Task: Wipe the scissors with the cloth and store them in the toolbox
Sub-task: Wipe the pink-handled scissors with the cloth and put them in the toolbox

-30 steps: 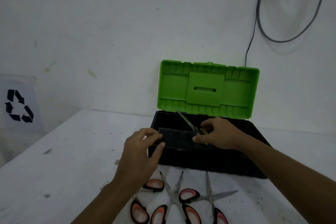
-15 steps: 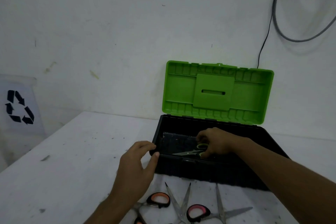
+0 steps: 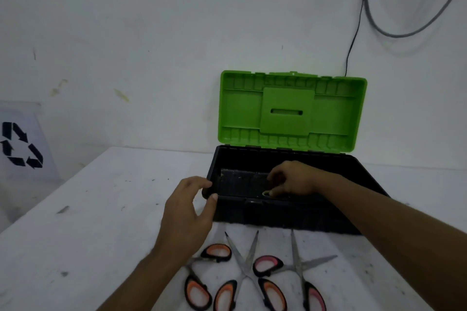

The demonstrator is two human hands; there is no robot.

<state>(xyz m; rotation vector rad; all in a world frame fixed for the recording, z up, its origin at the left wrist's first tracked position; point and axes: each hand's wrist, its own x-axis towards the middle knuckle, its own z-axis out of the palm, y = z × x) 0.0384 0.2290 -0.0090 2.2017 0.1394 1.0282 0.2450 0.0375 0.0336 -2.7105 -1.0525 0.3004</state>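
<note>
**A:** What are the hands doing?

**B:** The right hand (image 3: 294, 180) is down inside the toolbox (image 3: 252, 203), fingers curled onto the loop of the green-handled scissors (image 3: 265, 193). Only that loop shows; the blades are hidden by the hand and the dark interior. The left hand (image 3: 187, 212) is loosely spread, fingertips and thumb resting against the box's front left corner and gripping nothing.

**A:** How should this placing be finished?

**B:** I would lay the pair flat on the floor of the box, blades closed and pointing away from the fingers. Let go only once it rests there. The left hand is well placed to stop a light box sliding. The right hand should then rise straight up, clear of the rim and of the green lid (image 3: 290, 111) standing open behind.

**A:** What remains?

**B:** Three pairs lie splayed open on the table (image 3: 88, 222) just in front of the box. They are an orange-handled pair (image 3: 217, 252) partly under the left forearm, a second orange pair (image 3: 243, 269) and a pink-handled pair (image 3: 298, 266). The cloth is not in view.

**A:** Any brand or writing?

**B:** None I can read on the box or lid. The only mark is the black recycling arrows (image 3: 21, 145) on a pale bin (image 3: 25, 113) at the far left, with no words.
</note>
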